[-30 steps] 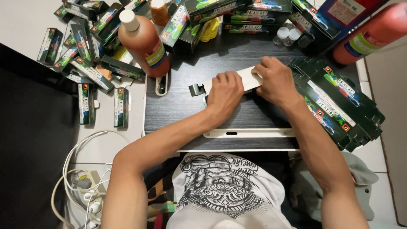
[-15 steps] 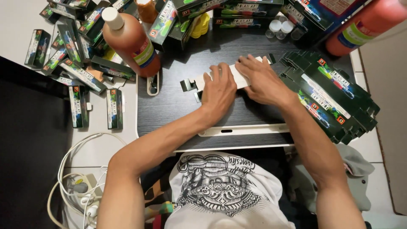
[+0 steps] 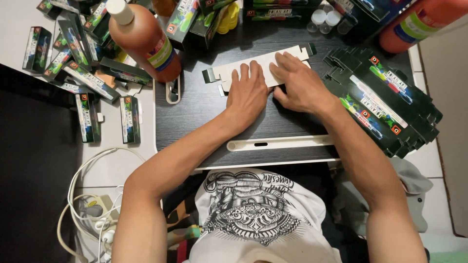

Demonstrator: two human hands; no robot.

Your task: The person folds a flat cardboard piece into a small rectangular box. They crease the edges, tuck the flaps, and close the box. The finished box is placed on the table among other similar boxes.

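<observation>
Head view: the left hand [image 3: 247,95] and right hand [image 3: 301,86] lie flat, fingers spread, pressing a white unfolded carton blank [image 3: 243,68] on the black counter [image 3: 195,117]. No grip pinches it. A stack of flat black cartons [image 3: 385,104] sits just right.

Both hands, left [image 3: 247,95] and right [image 3: 301,85], press flat, fingers spread.

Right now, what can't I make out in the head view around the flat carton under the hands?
- Flat carton blank: its middle is covered by the left hand and right hand.
- Brown bottle: cap cut off by the top edge.
- Red bottle: upper part cut off by the top edge.
- Small clear vials: too small to tell their contents.
</observation>
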